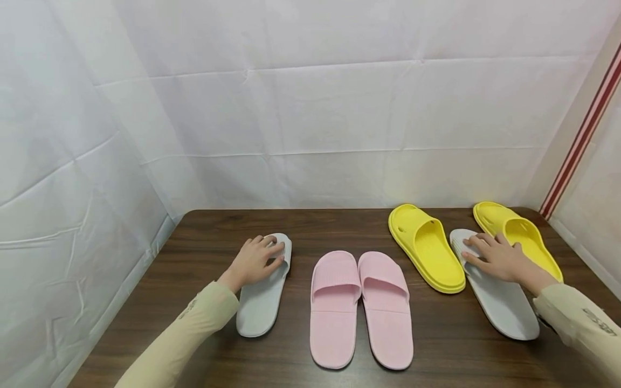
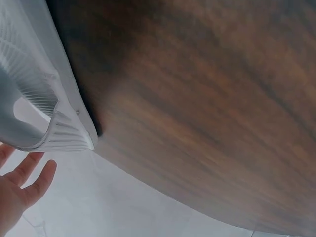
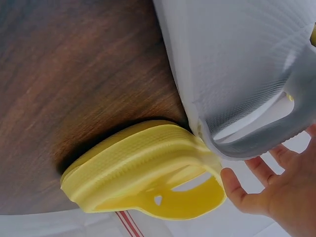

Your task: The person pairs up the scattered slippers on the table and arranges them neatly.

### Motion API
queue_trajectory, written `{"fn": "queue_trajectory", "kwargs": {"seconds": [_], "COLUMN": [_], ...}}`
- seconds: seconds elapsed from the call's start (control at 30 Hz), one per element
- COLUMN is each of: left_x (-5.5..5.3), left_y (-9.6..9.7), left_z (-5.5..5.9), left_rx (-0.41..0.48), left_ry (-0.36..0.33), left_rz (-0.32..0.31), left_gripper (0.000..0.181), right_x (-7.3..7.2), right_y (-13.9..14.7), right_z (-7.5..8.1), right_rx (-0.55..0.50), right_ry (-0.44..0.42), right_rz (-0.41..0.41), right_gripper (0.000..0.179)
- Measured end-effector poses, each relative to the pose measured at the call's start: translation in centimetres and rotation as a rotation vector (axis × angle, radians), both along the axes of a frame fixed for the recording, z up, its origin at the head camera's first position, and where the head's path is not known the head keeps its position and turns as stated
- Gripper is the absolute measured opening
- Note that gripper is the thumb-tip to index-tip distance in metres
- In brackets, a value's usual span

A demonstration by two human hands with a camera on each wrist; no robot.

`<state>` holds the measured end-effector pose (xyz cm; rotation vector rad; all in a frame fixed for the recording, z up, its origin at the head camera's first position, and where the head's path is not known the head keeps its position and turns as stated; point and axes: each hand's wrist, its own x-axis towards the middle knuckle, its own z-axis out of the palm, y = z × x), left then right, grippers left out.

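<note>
Two light grey slippers lie on the dark wooden table, toes toward the back wall. On the left one (image 1: 259,312), my left hand (image 1: 255,260) is over the strap with fingers spread. The left wrist view shows that hand's fingers (image 2: 42,180) loosely extended beside the ribbed strap (image 2: 64,133). My right hand (image 1: 499,257) lies over the strap of the right grey slipper (image 1: 509,310), which sits at a slant. In the right wrist view, its fingertips (image 3: 259,168) are right at the strap's edge, barely bent. The yellow slipper (image 3: 148,163) appears close by the thumb.
A pair of pink slippers, left (image 1: 333,334) and right (image 1: 388,334), stands side by side between my hands. Two yellow slippers, one (image 1: 436,253) left of the right grey slipper and another (image 1: 529,240) behind it, flank my right hand. White cloth (image 1: 339,108) hangs behind the table (image 1: 204,231).
</note>
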<state>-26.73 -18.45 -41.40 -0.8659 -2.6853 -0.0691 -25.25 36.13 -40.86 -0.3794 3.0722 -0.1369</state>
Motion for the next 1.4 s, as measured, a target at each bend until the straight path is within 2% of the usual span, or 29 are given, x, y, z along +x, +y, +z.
{"fn": "queue_trajectory", "kwargs": {"seconds": [0.23,0.5,0.83,1.07,1.23,1.4], "left_x": [0.8,1.7,3.0,3.2,3.4,3.8], "left_y": [0.0,-0.1,-1.1,-1.8,-2.1,-2.4], "left_z": [0.2,0.5,1.4,1.0,0.9,0.9], "left_rx": [0.006,-0.006,-0.018,-0.006,-0.010,-0.039], "left_ry": [0.017,0.056,-0.016,-0.003,0.017,0.027], "left_rz": [-0.009,-0.044,-0.083,-0.133,-0.157,-0.165], "left_gripper": [0.030,0.028,0.030,0.032,0.034,0.035], "right_x": [1.1,2.0,3.0,3.5,3.8,3.9], "right_y": [-0.1,0.3,1.1,1.6,1.7,1.7], "right_z": [0.3,-0.3,-1.0,-1.5,-1.7,-1.7], "right_rx": [0.022,0.054,0.066,0.046,0.029,0.024], "right_ry": [0.028,0.074,0.223,0.312,0.329,0.300], "right_rz": [0.021,0.047,0.188,0.257,0.269,0.242], "right_gripper": [0.064,0.058,0.046,0.042,0.039,0.039]}}
